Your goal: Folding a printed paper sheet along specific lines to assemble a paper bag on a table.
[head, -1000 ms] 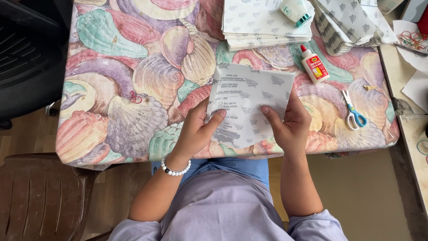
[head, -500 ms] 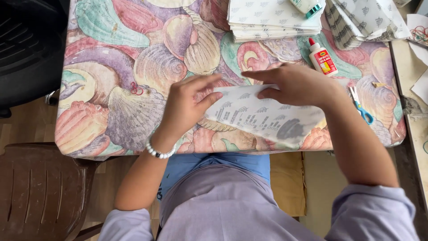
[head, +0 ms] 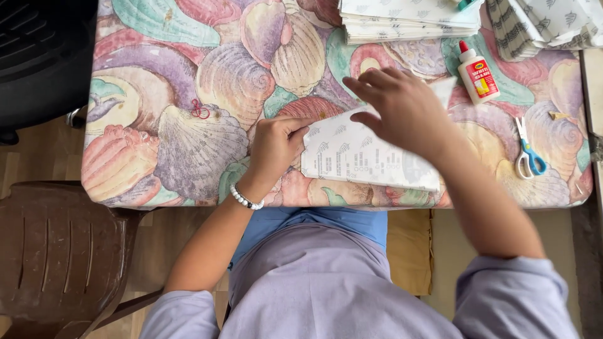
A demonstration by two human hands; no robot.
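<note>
Left hand (head: pixel 276 141): at the centre of the frame, curled, fingers (head: pixel 300 125) bent and pressing down on the left edge of the printed paper sheet (head: pixel 364 160); a white bead bracelet (head: pixel 245 199) sits on the wrist.
Right hand (head: pixel 402 107): just right of centre, palm down and flat over the upper part of the sheet, fingers spread and loose, pointing to the left of the frame, not closed around anything.
Printed paper sheet: white with small grey marks and dark print, lying flat at the lower middle of the counter (head: pixel 163 125), close to its near edge, its left end under the left hand.
Counter: covered by a cloth with large pastel shell patterns.
Glue bottle (head: pixel 476 74): white with a red cap, lying at the upper right, just beside the right hand and apart from it.
Scissors (head: pixel 527 154): blue-handled, at the right, well apart from the sheet.
Paper stacks (head: pixel 408 19): piled at the top edge; a second fanned stack (head: pixel 534 25) in the upper right corner.
Red clip (head: pixel 200 110): small, left of the left hand.
Brown chair (head: pixel 56 251): lower left, beside the counter.
</note>
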